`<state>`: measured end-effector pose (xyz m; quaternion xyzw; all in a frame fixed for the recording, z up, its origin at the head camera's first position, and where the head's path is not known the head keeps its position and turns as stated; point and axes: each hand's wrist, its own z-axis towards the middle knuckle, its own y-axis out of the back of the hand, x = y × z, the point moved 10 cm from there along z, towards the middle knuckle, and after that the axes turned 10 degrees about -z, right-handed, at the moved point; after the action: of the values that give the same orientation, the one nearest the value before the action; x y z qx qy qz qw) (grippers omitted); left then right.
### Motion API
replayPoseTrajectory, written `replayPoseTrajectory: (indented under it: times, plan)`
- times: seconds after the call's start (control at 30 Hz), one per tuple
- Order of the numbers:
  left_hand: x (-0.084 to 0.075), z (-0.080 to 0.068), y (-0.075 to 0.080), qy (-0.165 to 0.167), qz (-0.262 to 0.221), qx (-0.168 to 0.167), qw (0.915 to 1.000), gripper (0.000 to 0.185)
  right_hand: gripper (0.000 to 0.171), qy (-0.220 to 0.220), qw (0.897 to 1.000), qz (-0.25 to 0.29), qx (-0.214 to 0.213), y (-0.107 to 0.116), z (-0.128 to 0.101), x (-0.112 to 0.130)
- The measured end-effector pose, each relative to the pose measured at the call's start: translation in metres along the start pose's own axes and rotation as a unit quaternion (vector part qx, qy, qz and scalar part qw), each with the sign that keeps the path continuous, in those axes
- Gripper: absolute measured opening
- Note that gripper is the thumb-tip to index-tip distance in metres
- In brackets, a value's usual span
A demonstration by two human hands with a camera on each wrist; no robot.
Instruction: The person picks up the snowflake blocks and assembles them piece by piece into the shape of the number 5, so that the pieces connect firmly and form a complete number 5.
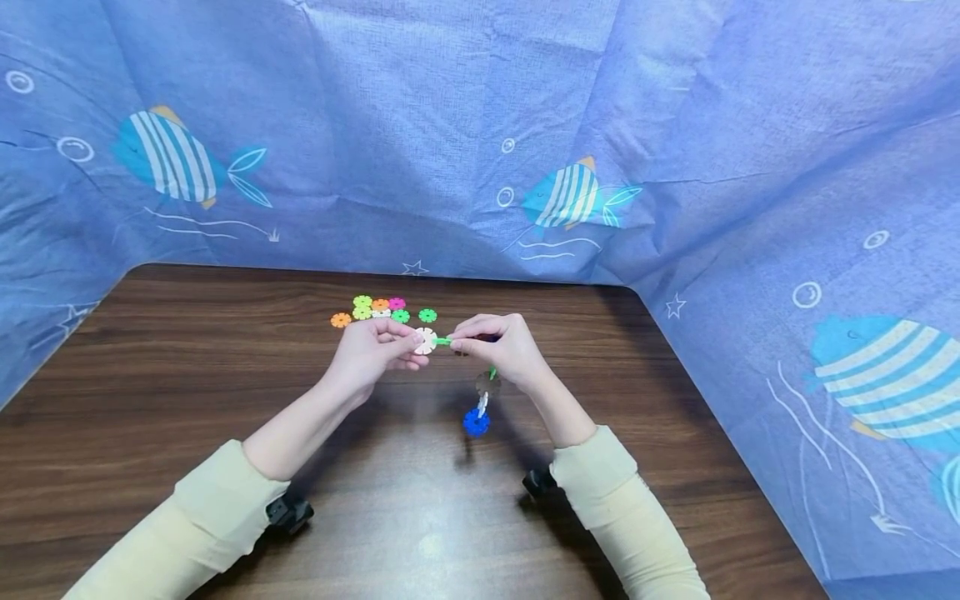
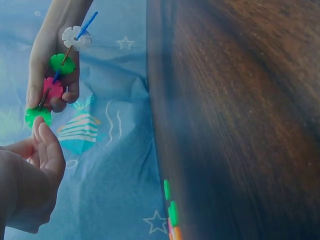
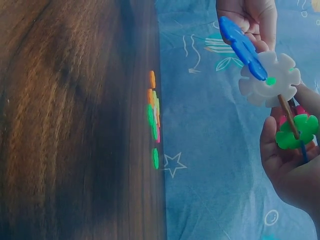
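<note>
Head view: chain of snowflake discs (image 1: pixel 480 400) hangs above the table (image 1: pixel 150 400), gripped at its top by the right hand (image 1: pixel 502 346), fingers curled round it. Left hand (image 1: pixel 371 350) pinches a white disc (image 1: pixel 425 340) against the chain's green end. Loose discs (image 1: pixel 378 308) lie just beyond.

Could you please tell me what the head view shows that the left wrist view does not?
Only the head view shows both sleeves, the white disc the left hand pinches, and the loose discs' faces. Only the left wrist view shows a pink disc in the chain. Both show the right hand gripping the disc chain over the wooden table.
</note>
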<state>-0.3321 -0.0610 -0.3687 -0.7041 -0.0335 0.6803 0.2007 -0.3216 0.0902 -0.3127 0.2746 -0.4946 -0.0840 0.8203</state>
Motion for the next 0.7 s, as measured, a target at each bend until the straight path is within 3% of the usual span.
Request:
replayPoseTrajectory:
  times: [0.3,0.53,0.7]
  plan:
    - [-0.0054,-0.0009,-0.0003,-0.012,0.027,-0.005,0.9996,0.017,0.01,-0.012,1.0,0.008,0.006,-0.0014,-0.0012,0.0109]
    - [0.0,0.0033,-0.0025,0.015,-0.005,0.016,0.9997,0.019,0.011,-0.021,0.999,-0.008,0.024,0.0009,0.0007,0.0103]
    - [-0.0004,0.0037,-0.0028,0.023,0.001,0.035,0.9991,0.023,0.012,-0.024,0.999,-0.011,0.032,0.0016,0.0028,0.0095]
